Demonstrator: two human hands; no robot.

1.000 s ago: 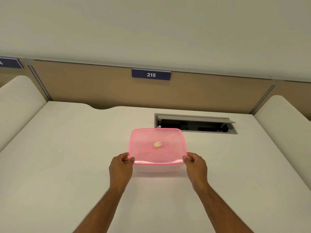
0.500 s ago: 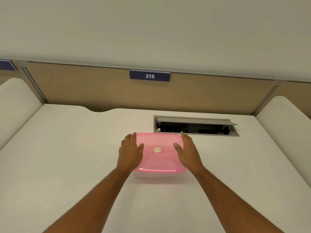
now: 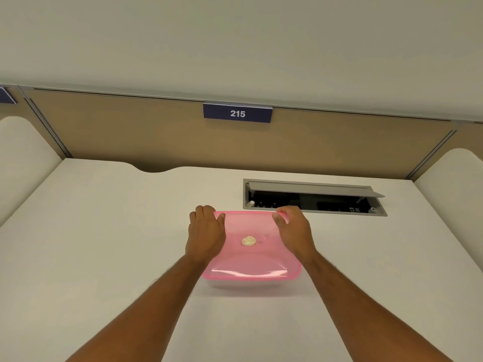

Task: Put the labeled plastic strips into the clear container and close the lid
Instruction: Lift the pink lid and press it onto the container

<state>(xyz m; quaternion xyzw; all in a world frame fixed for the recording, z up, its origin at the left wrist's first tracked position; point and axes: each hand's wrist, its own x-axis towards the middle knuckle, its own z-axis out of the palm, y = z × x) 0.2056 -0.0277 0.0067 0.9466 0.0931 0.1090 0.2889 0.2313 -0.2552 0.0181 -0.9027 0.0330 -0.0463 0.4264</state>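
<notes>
The left hand (image 3: 206, 235) lies on the far left corner of the pink lid (image 3: 251, 246), its fingers (image 3: 205, 211) curled over the far rim and the thumb pressed flat on top. Between the two hands the lid sits on the one clear container (image 3: 248, 282), whose pale wall shows only as a thin band under the near edge, nearer than the fingers; it stands on the white surface (image 3: 104, 244). One small round sticker (image 3: 248, 241) marks the middle of the lid. The right hand (image 3: 294, 231) mirrors the left, its fingers (image 3: 283, 214) hooked on the far right corner with the thumb laid on the lid. To my eye this is the closing step: the lid looks seated along the near edge, and both hands seem to be pressing the far corners home. Next would be a firm, even push downward there, then a check round the rim. I count two hands, one lid and one container. No strips can be made out; the lid hides whatever lies inside. Just beyond the right fingers is an open cable hatch (image 3: 313, 198), and higher up a sign reading 215 (image 3: 237, 113).
</notes>
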